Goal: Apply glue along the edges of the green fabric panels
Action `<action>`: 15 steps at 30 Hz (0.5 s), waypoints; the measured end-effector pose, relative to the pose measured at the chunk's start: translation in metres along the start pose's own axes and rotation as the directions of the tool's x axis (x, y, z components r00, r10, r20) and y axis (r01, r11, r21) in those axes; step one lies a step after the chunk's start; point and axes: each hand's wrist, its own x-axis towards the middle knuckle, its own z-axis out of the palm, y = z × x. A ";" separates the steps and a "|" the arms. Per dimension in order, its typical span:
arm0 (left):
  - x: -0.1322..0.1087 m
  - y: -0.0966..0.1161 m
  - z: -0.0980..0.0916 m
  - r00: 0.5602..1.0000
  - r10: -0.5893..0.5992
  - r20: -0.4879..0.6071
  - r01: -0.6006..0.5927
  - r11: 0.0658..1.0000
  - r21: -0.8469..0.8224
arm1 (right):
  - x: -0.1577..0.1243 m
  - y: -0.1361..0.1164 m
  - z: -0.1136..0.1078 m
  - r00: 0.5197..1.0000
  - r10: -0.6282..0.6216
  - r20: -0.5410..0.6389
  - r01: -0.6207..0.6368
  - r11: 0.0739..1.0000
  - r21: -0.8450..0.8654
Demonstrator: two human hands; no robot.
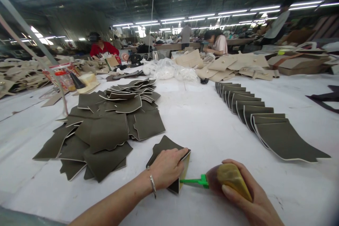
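Observation:
My left hand [169, 166] presses a dark olive leather-like piece [162, 146] against the table, index finger stretched along its top corner and the other fingers curled. Under that hand the piece's right edge shows a yellowish strip. Wrapped in my right hand [251, 187] is a squeeze glue bottle [231, 180] of amber-brown colour, tilted on its side. Its green nozzle touches or nearly touches the lower part of the yellowish strip. A loose heap of similar dark pieces [106, 132] lies to the left. On the right, more such pieces [280, 132] overlap in a curved row.
White sheeting [190, 113] covers the table. Clear plastic bags [169, 69] and beige pieces [225, 63] lie at the back. A slanted pole [34, 37] stands at left, near a red packet [62, 74]. Several people work farther off, one in red [104, 47].

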 end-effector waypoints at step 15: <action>0.003 -0.004 -0.002 0.999 0.041 0.014 -0.040 0.996 -0.077 | 0.019 0.005 -0.007 0.994 -0.060 -0.096 0.055 0.997 -0.052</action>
